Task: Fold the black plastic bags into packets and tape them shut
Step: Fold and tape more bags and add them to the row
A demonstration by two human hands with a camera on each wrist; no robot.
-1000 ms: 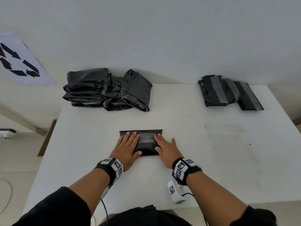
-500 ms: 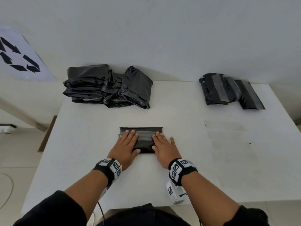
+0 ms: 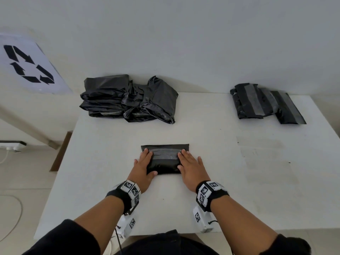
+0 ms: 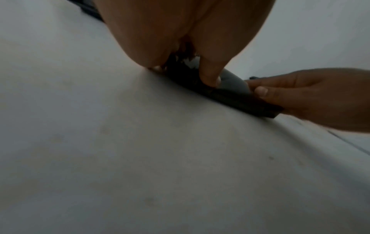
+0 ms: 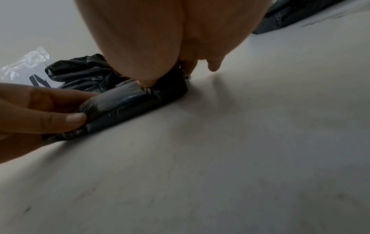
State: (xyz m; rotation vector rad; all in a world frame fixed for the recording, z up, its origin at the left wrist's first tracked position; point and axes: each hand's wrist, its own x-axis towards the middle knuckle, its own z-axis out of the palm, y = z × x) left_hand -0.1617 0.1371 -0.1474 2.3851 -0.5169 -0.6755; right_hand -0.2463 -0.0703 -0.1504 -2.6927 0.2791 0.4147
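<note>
At table (image 3: 211, 162) centre, the folded packet (image 3: 165, 162) with its tape strip (image 3: 165, 154) is pressed flat by left hand (image 3: 144, 167) at 9 o'clock and right hand (image 3: 191, 167) at 3 o'clock, fingers extended, nothing gripped.

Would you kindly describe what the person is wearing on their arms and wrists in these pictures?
Both forearms are bare, with black sleeves pushed up near the elbows. Each wrist carries a black strap topped by white blocks printed with black square-patterned markers: one on the left wrist, one on the right wrist. Below each hangs a white camera unit bearing another marker, with a thin black cable trailing from it.
</note>
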